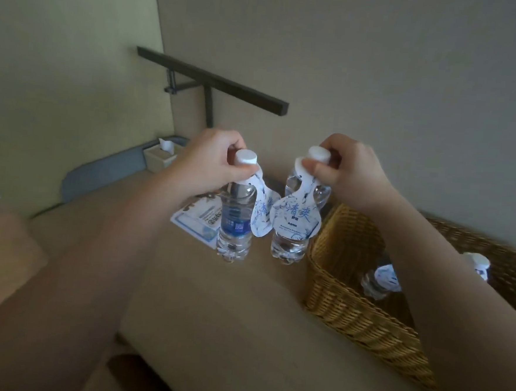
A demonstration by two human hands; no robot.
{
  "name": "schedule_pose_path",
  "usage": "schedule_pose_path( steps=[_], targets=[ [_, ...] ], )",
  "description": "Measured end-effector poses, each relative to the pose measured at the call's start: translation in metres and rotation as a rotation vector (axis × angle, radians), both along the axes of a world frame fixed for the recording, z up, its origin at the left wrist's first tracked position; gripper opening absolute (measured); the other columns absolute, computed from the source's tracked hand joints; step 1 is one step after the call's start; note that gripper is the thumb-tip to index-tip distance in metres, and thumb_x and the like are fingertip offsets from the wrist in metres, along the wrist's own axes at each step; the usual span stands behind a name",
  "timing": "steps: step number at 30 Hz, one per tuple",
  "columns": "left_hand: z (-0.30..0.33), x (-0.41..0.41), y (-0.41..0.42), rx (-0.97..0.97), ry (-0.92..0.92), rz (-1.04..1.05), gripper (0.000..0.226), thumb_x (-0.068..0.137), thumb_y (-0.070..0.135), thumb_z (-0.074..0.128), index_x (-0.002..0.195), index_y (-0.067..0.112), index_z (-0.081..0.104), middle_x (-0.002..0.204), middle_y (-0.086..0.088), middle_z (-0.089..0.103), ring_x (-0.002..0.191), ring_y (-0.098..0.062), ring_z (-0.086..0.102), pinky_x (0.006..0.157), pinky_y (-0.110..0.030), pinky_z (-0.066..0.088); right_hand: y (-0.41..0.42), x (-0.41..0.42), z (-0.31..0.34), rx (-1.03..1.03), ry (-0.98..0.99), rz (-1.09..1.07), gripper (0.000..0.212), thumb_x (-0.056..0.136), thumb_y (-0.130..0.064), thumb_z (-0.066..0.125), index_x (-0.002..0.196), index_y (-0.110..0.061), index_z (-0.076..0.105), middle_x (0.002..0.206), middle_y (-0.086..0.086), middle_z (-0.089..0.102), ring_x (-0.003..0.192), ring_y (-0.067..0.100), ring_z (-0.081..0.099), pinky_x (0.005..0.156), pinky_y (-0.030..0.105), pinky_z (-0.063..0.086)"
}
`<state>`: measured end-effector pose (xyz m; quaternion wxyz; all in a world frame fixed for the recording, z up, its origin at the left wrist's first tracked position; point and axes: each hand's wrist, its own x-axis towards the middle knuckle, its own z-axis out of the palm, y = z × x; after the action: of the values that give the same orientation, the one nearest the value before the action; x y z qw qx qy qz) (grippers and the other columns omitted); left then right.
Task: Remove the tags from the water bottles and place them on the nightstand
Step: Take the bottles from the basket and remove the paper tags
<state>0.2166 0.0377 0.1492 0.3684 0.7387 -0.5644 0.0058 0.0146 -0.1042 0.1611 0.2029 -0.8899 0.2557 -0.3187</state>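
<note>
Bottles hang in the air over the nightstand (pixel 210 329), one in each hand, both carried by the neck. The left hand (pixel 210 164) is closed around the neck of the left bottle (pixel 236 224), just under its white cap, and the right hand (pixel 350 174) pinches the neck of the right bottle (pixel 294 225) in the same way. Neither bottle touches the tabletop.

Both paper tags are on. The left tag (pixel 263 211) has swung out to the side of its bottle, while the right tag (pixel 295 213) hangs flat across the front of its bottle, and the two tags nearly touch each other.

To my eye the trouble is that both hands are full. Pulling a tag off needs a free hand, so one bottle likely has to go down first. If it is set down carelessly on the printed card (pixel 194 221) lying beneath, it could wobble and tip. A neck pinch is also a thin hold on a full bottle, and a slip could drop it onto the table or against the wicker basket (pixel 358 309) just beside, where more tagged bottles (pixel 379 280) wait. Yanking a tag over the cap could tear the paper.
</note>
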Motion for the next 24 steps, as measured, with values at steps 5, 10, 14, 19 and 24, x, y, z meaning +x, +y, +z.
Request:
schedule_pose_path(
  steps=[5,10,14,19,24],
  targets=[
    [-0.037,0.048,0.045,0.111,0.12,0.05,0.018,0.073,0.026,0.077,0.073,0.027,0.059,0.075,0.009,0.063,0.069,-0.006,0.058,0.06,-0.023,0.039,0.027,0.071,-0.053,0.064,0.132,0.14,0.022,0.085,-0.038,0.067,0.09,-0.02,0.054,0.075,-0.012,0.052,0.068,0.006,0.05,0.055,0.022,0.036],
    [-0.083,0.08,0.08,0.268,0.0,0.15,0.018,0.075,0.034,0.078,0.084,0.022,0.067,0.08,0.004,0.067,0.076,-0.014,0.062,0.065,-0.03,0.047,0.048,0.127,-0.113,0.164,0.251,0.137,0.029,0.083,-0.037,0.069,0.098,-0.014,0.06,0.092,0.004,0.064,0.084,0.021,0.061,0.076,0.045,0.053],
    [-0.12,0.085,0.089,0.249,0.158,0.146,0.02,0.078,0.012,0.077,0.091,0.0,0.068,0.087,-0.017,0.069,0.075,-0.021,0.057,0.067,-0.027,0.042,0.057,0.152,-0.139,0.127,0.28,0.166,0.028,0.082,-0.038,0.066,0.091,-0.014,0.057,0.085,0.004,0.061,0.077,0.02,0.057,0.064,0.038,0.048],
    [-0.151,0.099,0.091,0.222,0.182,0.221,0.023,0.078,0.024,0.077,0.095,0.015,0.065,0.091,0.001,0.067,0.083,-0.016,0.06,0.073,-0.033,0.045,0.057,0.17,-0.155,0.093,0.352,0.189,0.027,0.084,-0.04,0.065,0.094,-0.018,0.053,0.085,-0.002,0.053,0.078,0.017,0.049,0.064,0.028,0.033],
    [-0.161,0.105,0.087,0.218,0.148,0.226,0.026,0.075,0.033,0.078,0.092,0.027,0.06,0.092,0.011,0.065,0.085,-0.01,0.061,0.072,-0.03,0.048,0.052,0.169,-0.163,0.108,0.339,0.164,0.026,0.085,-0.041,0.064,0.087,-0.021,0.047,0.08,0.0,0.055,0.071,0.018,0.053,0.054,0.029,0.034]
  ],
)
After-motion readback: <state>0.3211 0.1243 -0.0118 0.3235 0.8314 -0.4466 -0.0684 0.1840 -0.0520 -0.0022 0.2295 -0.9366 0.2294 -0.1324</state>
